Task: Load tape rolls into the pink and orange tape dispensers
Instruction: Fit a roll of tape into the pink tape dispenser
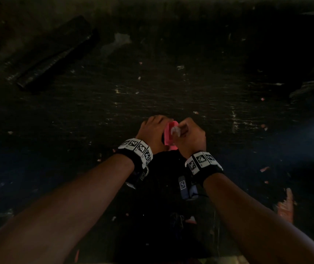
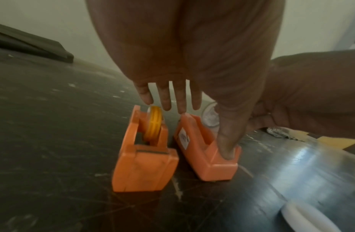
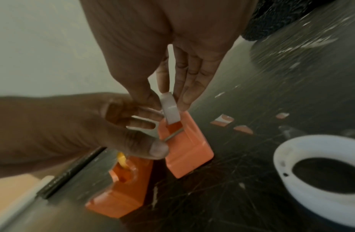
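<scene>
The pink dispenser (image 2: 208, 150) stands on the dark table (image 2: 53, 125), right beside the orange dispenser (image 2: 144, 164), which carries a yellow spool (image 2: 153, 124). My left hand (image 2: 204, 131) grips the pink dispenser (image 3: 188, 150), thumb on its cutter end and fingers at its back. My right hand (image 3: 168, 100) pinches a white tape roll (image 3: 170, 109) just above the pink dispenser's slot. In the head view both hands, left (image 1: 152, 128) and right (image 1: 190, 134), meet over the pink dispenser (image 1: 168, 136) and the roll (image 1: 175, 130). The orange dispenser is hidden there.
A large white ring (image 3: 291, 157) lies on the table to the right of the dispensers. Small pink scraps (image 3: 222, 120) lie beyond them. A long dark bar (image 1: 57, 52) sits at the back left and black cloth (image 1: 285, 50) at the back right.
</scene>
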